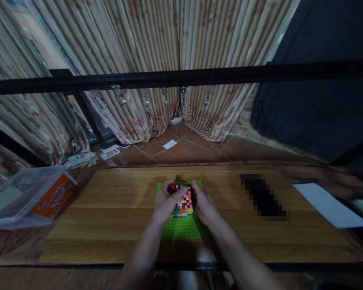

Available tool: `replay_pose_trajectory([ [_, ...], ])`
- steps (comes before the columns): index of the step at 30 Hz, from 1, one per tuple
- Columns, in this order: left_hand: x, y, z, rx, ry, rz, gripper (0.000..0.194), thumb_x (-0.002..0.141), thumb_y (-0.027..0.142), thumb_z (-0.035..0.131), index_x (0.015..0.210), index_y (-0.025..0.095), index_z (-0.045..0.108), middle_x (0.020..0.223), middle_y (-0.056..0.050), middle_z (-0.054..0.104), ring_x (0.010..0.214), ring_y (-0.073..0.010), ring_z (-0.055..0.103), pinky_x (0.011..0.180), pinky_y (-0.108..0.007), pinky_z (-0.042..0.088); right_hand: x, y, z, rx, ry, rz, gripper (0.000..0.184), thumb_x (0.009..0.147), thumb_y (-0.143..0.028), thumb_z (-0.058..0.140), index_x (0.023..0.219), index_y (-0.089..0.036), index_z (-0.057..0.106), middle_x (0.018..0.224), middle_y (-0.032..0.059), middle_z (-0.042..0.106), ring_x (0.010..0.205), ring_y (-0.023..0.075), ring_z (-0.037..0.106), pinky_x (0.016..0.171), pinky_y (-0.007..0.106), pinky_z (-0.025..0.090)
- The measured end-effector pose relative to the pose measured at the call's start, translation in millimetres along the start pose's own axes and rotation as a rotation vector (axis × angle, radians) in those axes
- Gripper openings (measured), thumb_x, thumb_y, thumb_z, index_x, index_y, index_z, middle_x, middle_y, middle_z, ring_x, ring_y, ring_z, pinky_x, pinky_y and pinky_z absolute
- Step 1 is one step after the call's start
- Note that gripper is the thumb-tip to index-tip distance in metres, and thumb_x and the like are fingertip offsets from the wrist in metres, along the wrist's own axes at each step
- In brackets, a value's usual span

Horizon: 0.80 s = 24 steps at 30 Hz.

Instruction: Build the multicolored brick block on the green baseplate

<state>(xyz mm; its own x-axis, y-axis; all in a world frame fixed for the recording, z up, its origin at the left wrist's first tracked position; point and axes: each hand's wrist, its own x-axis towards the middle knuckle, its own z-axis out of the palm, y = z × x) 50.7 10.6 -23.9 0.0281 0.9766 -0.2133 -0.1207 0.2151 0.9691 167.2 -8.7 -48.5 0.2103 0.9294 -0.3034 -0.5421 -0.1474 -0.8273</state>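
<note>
A block of small multicoloured toy building bricks (186,206) sits over a green studded baseplate (181,231) on the wooden table. My left hand (165,205) wraps the block's left side, its thumb lying across the top and its fingers near the far left corner. Along the right side, my right hand (204,203) is held upright with its fingers slightly curved. A thin dark gap shows between that palm and the bricks; whether its fingertips touch the far corner I cannot tell. Part of the block's left side is hidden under my left hand.
At the left stands a clear plastic box (27,197) with an orange label. A blurred-out black object (263,197) lies on the table (109,225) at right, and a white sheet (331,205) beyond it. A black bar (224,76) with hanging clips crosses before the curtains.
</note>
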Motion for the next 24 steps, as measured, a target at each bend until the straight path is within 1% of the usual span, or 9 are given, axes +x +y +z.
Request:
replay_pose_trajectory([
  [2, -0.5, -0.8, 1.1, 0.054, -0.024, 0.0, 0.071, 0.048, 0.032, 0.087, 0.111, 0.016, 0.057, 0.086, -0.005, 0.07, 0.071, -0.0177, 0.065, 0.068, -0.029, 0.05, 0.3, 0.3, 1.8, -0.029, 0.014, -0.014, 0.04, 0.068, -0.057, 0.069, 0.071, -0.017, 0.068, 0.069, 0.0048, 0.071, 0.064, 0.0197, 0.066, 0.06, 0.029, 0.05],
  [3, -0.8, -1.1, 1.7, 0.063, -0.034, -0.007, 0.074, 0.049, 0.031, 0.086, 0.114, 0.016, 0.054, 0.085, -0.004, 0.069, 0.07, -0.0174, 0.064, 0.067, -0.029, 0.05, 0.3, 0.9, 2.9, -0.049, 0.037, -0.034, 0.038, 0.065, -0.056, 0.07, 0.068, -0.017, 0.066, 0.066, 0.0032, 0.07, 0.062, 0.0185, 0.064, 0.058, 0.028, 0.048],
  [6, -1.8, -0.5, 3.2, 0.072, -0.029, -0.014, 0.069, 0.051, 0.029, 0.085, 0.112, 0.016, 0.053, 0.083, -0.003, 0.068, 0.069, -0.0158, 0.063, 0.068, -0.029, 0.051, 1.5, 3.0, 6.2, -0.092, 0.122, -0.095, 0.034, 0.059, -0.052, 0.073, 0.062, -0.019, 0.064, 0.058, -0.0017, 0.065, 0.058, 0.015, 0.059, 0.056, 0.025, 0.044],
  [10, -2.9, 1.3, 4.4, 0.086, -0.013, -0.005, 0.064, 0.051, 0.027, 0.084, 0.106, 0.017, 0.054, 0.08, -0.001, 0.066, 0.068, -0.0145, 0.062, 0.068, -0.028, 0.05, 5.7, 4.4, 8.8, -0.108, 0.158, -0.108, 0.029, 0.057, -0.047, 0.071, 0.058, -0.019, 0.061, 0.053, -0.0049, 0.059, 0.053, 0.0125, 0.053, 0.053, 0.024, 0.04],
  [13, -2.7, 0.5, 4.5, 0.099, -0.014, 0.004, 0.06, 0.051, 0.026, 0.083, 0.103, 0.018, 0.054, 0.078, 0.001, 0.065, 0.067, -0.014, 0.061, 0.066, -0.027, 0.049, 9.2, 4.2, 9.6, -0.114, 0.161, -0.104, 0.025, 0.059, -0.043, 0.068, 0.058, -0.02, 0.061, 0.052, -0.0049, 0.058, 0.052, 0.0124, 0.052, 0.053, 0.024, 0.039],
  [18, 0.5, -7.7, 4.2, 0.112, -0.012, 0.042, 0.056, 0.054, 0.029, 0.081, 0.102, 0.019, 0.052, 0.077, 0.002, 0.063, 0.064, -0.0129, 0.059, 0.064, -0.026, 0.048, 11.7, 4.3, 11.4, -0.109, 0.143, -0.105, 0.018, 0.06, -0.037, 0.066, 0.061, -0.019, 0.064, 0.055, -0.0033, 0.062, 0.055, 0.0132, 0.055, 0.054, 0.024, 0.04],
  [21, 3.9, -14.3, 2.9, 0.156, 0.03, 0.084, 0.055, 0.053, 0.031, 0.08, 0.099, 0.018, 0.053, 0.076, 0.001, 0.063, 0.066, -0.0138, 0.06, 0.063, -0.026, 0.047, 10.7, 5.1, 12.0, -0.101, 0.129, -0.115, 0.019, 0.061, -0.038, 0.065, 0.061, -0.019, 0.064, 0.056, -0.0031, 0.061, 0.055, 0.013, 0.055, 0.054, 0.023, 0.041],
  [24, 6.6, -18.8, 0.1, 0.231, 0.039, 0.121, 0.055, 0.053, 0.034, 0.08, 0.1, 0.018, 0.056, 0.078, 0.0, 0.064, 0.069, -0.0149, 0.061, 0.067, -0.027, 0.048, 9.3, 6.2, 10.8, -0.102, 0.111, -0.133, 0.023, 0.063, -0.042, 0.064, 0.059, -0.02, 0.061, 0.056, -0.0031, 0.06, 0.056, 0.013, 0.055, 0.054, 0.023, 0.042],
])
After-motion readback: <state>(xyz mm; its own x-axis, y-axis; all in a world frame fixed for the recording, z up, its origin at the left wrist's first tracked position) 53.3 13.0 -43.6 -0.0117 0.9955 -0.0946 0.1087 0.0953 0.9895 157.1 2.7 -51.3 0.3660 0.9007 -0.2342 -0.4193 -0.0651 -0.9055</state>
